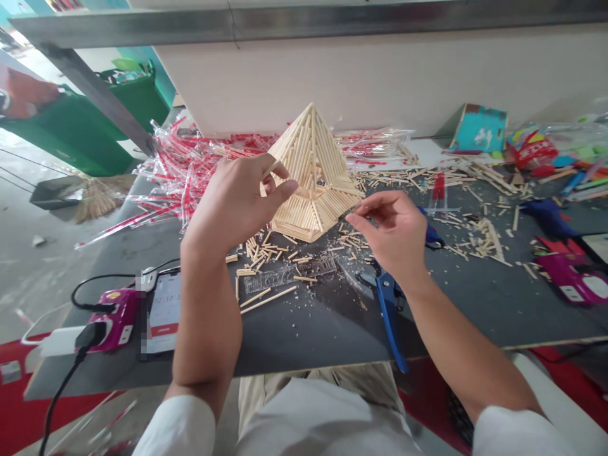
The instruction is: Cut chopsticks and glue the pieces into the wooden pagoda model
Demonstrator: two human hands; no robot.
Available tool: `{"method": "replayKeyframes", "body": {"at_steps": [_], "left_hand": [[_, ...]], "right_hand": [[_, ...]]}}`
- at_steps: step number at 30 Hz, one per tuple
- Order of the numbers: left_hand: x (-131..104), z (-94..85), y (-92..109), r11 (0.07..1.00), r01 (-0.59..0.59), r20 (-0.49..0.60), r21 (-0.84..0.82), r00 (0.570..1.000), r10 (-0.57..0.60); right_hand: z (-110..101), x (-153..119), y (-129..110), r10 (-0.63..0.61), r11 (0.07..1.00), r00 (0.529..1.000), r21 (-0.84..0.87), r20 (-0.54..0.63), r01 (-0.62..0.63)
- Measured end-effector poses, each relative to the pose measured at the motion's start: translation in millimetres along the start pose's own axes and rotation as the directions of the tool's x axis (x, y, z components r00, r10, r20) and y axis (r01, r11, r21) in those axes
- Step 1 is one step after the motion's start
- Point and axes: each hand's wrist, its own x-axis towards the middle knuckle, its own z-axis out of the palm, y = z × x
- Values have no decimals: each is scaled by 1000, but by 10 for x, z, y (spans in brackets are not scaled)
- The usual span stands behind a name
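Note:
A pointed, pyramid-topped model of pale wooden sticks (pixel 313 149) stands on the dark table, with a slatted, flared base. My left hand (pixel 244 193) is raised at its left side, fingers curled, and what looks like a thin wooden stick (pixel 271 169) shows between them. At the lower right of the model, my right hand (pixel 392 231) pinches thumb and forefinger together. A small dark thing shows at those fingertips, too small to name. Blue-handled cutters (pixel 390 316) lie below my right hand. A clear plastic ruler-like template (pixel 289 273) lies in front of the model among stick offcuts.
Plastic-wrapped bundles with red strips (pixel 173 171) pile up behind and left. Loose sticks (pixel 489 237) litter the right side. A phone (pixel 164 310) and a purple power socket (pixel 114 320) lie at left front; another purple socket (pixel 572 278) is at right. A metal bar (pixel 332 25) crosses behind.

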Motion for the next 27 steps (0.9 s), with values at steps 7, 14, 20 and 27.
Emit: {"method": "replayKeyframes", "body": {"at_steps": [7,14,20,27], "left_hand": [[1,-16,17,1000,5,16,6,1000,-5],[43,3,-18,994,84,-184,-65,978,-94],[87,13,-42,989,121,-197,-81,971,-134],[128,126,-27,988,118,-154,-98,979,-133]], "right_hand": [[-176,363,-294,-117,982,985,135,-128,134],[-199,822,-660,-268,954,932,70,-244,292],[-310,817,-373,-233,949,957,-255,-172,185],[-291,833,62,52,966,990,-257,128,-17]]}}
